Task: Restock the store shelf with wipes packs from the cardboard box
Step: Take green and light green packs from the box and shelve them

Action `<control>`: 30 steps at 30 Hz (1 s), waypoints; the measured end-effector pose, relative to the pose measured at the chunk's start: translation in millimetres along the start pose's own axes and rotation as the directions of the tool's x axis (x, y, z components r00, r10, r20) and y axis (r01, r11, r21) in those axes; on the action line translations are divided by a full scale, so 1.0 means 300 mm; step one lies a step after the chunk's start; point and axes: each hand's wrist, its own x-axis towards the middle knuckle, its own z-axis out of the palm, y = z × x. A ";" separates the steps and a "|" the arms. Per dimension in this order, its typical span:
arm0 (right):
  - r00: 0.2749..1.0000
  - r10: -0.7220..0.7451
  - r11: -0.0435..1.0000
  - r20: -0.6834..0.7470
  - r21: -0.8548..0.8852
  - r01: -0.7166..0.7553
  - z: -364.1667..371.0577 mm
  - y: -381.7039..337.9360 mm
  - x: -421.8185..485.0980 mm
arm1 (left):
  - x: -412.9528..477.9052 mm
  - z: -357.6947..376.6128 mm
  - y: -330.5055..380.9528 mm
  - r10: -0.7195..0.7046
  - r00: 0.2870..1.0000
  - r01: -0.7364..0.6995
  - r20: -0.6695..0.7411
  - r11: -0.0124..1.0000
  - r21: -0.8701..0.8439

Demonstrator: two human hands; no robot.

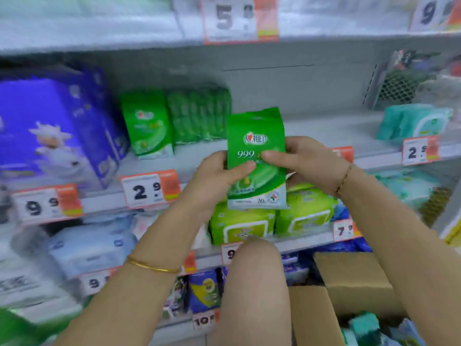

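Both hands grasp one green wipes pack (257, 136), held upright with its front towards the camera. The left hand (219, 176) takes its left edge and the right hand (304, 161) its right edge, each with a thumb laid across the front. On my feed the pack hangs in front of the middle shelf (336, 131), to the right of the green stock already there.

On the held pack I read "心相印" in the logo, "999" in white below it, and "10" near the bottom edge.

One matching green pack (147, 126) stands face-forward on that shelf. Just beside it is a row of the same green (199, 116), too blurred for me to count. The price tag (149, 188) under them reads "2" and "9". The far-left tag (47, 203) reads "9 9", the top tag (239, 18) "5", and the right-hand tag (420, 151) "2".

Two lime-green packs (242, 226) (306, 211) sit side by side one shelf down, directly below the held pack. The cardboard box (356, 278) stands at lower right, beside the person's knee (252, 283).

I count one gold bangle (152, 267) on the left wrist and one thin bracelet (344, 178) on the right.
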 end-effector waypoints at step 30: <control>0.946 -0.089 0.937 -0.311 -0.348 -0.026 0.591 -0.207 0.624 | 0.208 -0.530 0.036 0.038 0.794 0.219 -0.607 0.913 0.343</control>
